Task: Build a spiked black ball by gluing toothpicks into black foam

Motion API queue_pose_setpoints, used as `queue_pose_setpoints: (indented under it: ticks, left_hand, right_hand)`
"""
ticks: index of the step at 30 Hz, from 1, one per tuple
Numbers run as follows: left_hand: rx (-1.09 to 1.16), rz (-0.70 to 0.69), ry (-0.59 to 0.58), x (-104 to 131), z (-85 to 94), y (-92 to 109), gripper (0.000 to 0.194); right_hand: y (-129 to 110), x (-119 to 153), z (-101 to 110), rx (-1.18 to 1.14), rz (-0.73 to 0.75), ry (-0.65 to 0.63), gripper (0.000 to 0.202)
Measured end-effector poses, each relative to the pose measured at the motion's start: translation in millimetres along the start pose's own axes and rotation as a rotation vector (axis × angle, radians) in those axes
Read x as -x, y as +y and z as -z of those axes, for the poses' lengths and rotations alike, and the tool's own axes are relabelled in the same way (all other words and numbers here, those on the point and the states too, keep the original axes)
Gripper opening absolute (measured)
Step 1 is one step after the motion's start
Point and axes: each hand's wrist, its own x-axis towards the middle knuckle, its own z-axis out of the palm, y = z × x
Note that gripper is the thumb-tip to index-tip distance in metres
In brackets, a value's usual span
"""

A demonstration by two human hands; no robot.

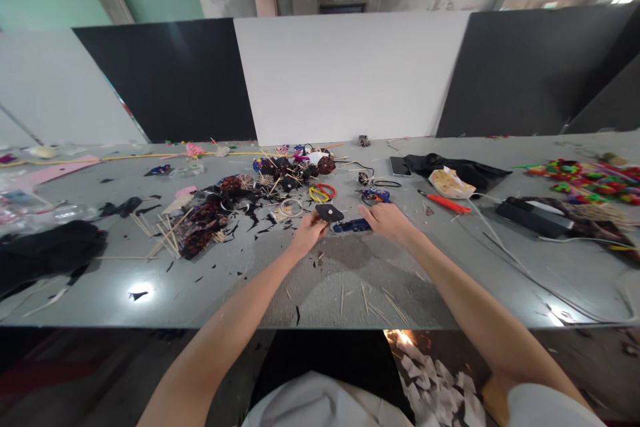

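Observation:
My left hand [309, 233] is closed, pinching a small dark piece of black material [329, 213] with a pale dot on its top. Just right of it, my right hand [393, 221] is curled around the end of a dark blue tool [351, 225] that looks like a glue gun, its narrow end toward the left hand. The grip is partly hidden by the fingers. Behind the right hand lies another blue item [375, 196]. Red and yellow rings [323, 193] lie beyond the left hand, near a pale ring [291, 207].
Stick-spiked dark balls [287, 177] and loose sticks [167, 233] crowd the left. Rightward lie a phone [400, 167], an orange-handled cutter [447, 203], a black box with cables [535, 217] and colourful pieces [585, 177]. Panels [350, 80] stand along the back.

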Motion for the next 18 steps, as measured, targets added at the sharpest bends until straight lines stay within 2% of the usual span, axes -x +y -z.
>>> queue_pose_setpoints:
  ticks: [8,12,18]
  left_hand:
    - [-0.029,-0.043,-0.010,0,0.7,5,0.048]
    - [-0.062,-0.065,-0.001,0,3.8,3,0.043]
    - [0.017,-0.034,0.006,-2,3.8,-1,0.040]
  right_hand:
    - [13,-3,-2,-0.089,-0.040,0.007,0.079]
    - [18,-3,-3,-0.107,-0.050,0.016,0.079]
    - [20,-5,-5,-0.158,-0.035,-0.010,0.079]
